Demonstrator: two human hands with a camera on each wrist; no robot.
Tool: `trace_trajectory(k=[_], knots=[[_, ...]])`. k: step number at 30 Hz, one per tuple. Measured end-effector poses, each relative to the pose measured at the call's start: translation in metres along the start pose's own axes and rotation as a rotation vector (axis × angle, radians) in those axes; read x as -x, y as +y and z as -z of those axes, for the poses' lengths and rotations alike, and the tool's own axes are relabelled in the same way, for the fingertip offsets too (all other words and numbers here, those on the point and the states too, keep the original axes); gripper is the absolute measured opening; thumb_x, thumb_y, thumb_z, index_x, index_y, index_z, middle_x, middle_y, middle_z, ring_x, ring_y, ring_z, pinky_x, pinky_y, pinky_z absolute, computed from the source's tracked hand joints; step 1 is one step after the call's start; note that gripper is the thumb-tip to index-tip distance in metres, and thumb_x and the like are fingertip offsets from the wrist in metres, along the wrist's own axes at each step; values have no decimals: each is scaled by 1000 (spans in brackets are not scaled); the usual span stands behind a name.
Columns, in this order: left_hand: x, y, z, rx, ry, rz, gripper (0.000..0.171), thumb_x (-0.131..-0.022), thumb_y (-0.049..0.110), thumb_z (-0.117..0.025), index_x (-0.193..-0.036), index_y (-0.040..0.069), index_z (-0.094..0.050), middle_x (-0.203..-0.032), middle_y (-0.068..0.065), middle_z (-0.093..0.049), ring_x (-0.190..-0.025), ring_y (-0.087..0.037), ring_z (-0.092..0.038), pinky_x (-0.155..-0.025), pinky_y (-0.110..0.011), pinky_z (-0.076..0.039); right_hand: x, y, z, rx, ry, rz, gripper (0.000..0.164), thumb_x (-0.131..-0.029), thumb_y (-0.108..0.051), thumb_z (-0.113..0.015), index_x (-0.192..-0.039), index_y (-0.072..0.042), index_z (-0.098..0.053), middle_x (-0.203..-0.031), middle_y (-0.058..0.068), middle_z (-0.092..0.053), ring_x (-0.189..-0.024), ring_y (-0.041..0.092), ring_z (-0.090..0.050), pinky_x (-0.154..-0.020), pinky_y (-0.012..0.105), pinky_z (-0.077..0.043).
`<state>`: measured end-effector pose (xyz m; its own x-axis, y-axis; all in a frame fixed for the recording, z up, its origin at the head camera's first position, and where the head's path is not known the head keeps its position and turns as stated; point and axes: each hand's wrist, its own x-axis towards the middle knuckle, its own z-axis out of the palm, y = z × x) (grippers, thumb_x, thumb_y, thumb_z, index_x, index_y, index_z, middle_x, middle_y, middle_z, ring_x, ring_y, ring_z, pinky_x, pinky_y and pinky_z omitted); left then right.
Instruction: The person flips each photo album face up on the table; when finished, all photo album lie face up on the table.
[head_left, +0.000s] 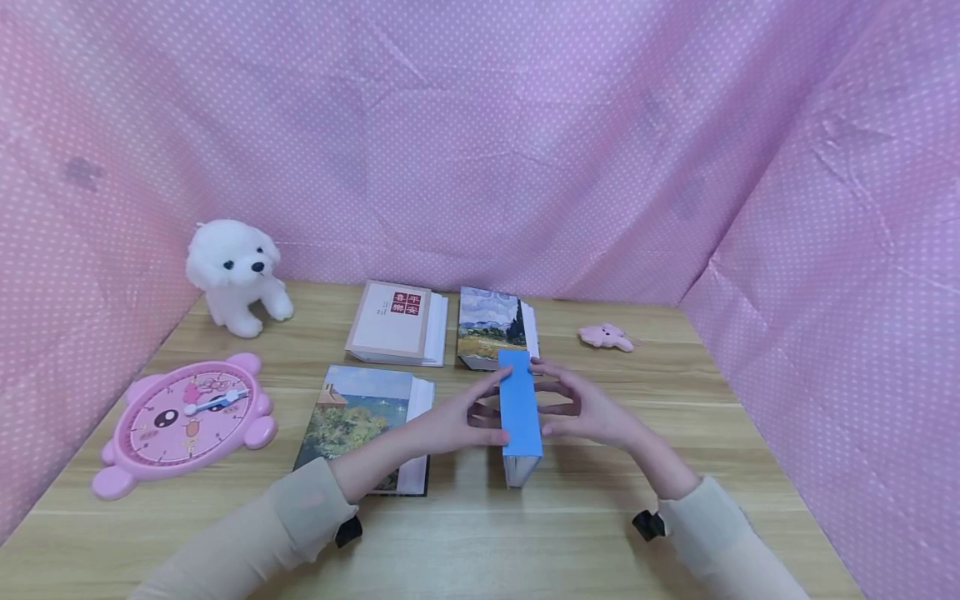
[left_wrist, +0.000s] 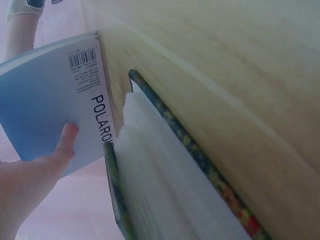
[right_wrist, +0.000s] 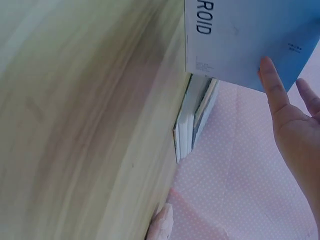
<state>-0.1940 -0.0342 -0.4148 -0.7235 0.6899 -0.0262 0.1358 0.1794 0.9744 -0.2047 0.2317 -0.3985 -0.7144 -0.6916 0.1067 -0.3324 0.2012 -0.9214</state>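
Note:
A thick blue book [head_left: 519, 408] stands upright with its spine facing up, pages showing at the near end. Its pale-to-blue cover bears black lettering that reads partly "POLARO" in the left wrist view. My left hand [head_left: 448, 423] touches the left cover, its thumb [left_wrist: 68, 137] laid straight against it. From the other side my right hand [head_left: 592, 410] touches the opposite cover with fingers spread. The book sits between the two hands. Under my left forearm lies a book with a garden painting [head_left: 367, 408], partly hidden by the arm.
Behind lie a cream book with red characters [head_left: 393, 325] and a landscape-painted book [head_left: 491, 325]. To the left are a white plush dog [head_left: 240, 279] and a pink toy clock [head_left: 187, 421]. A small pink plush [head_left: 606, 337] lies at right. Pink dotted cloth [head_left: 480, 150] surrounds the wooden table [head_left: 600, 533].

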Motion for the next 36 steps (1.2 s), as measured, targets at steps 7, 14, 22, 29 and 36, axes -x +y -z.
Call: trace_trajectory(k=[7,14,22,29,36], knots=[[2,-2,7,-9,35,13,89,-76,41,-76,-148,39,-23,-140,-16,-45,-116,-25,-58,-91,-33,-52,-1,3,-7,-31,7,-44,87,-78,-1,-75,-149,-14,-25,-153,12,-24,-133,40,-35,-90,53,-50],[5,1,13,-71,89,20,86,-74,38,-79,-146,37,-31,-143,-9,-44,-114,-22,-59,-88,-32,-53,-2,3,-17,1,33,-77,95,-75,3,-76,-150,-15,-20,-155,11,-18,-127,44,-42,-86,54,-51],[10,5,19,-42,104,5,87,-74,24,-82,-146,23,-35,-151,-8,-30,-115,-29,-57,-88,-34,-54,-5,-12,-28,99,21,-97,100,-75,-7,-79,-151,-13,-15,-151,21,-24,-120,51,-46,-91,64,-44],[13,4,22,-13,81,-12,84,-77,18,-79,-147,12,-33,-158,-12,-12,-118,-34,-53,-91,-35,-52,-6,-7,-34,207,31,-96,101,-72,-11,-82,-150,-13,-18,-152,21,-24,-117,51,-49,-92,65,-42],[16,-2,24,16,91,15,83,-78,18,-78,-147,13,-33,-150,-19,-27,-114,-35,-57,-86,-37,-55,-6,18,-32,287,25,-151,101,-72,-20,-83,-150,-24,-20,-153,15,-25,-117,43,-52,-94,59,-45]])
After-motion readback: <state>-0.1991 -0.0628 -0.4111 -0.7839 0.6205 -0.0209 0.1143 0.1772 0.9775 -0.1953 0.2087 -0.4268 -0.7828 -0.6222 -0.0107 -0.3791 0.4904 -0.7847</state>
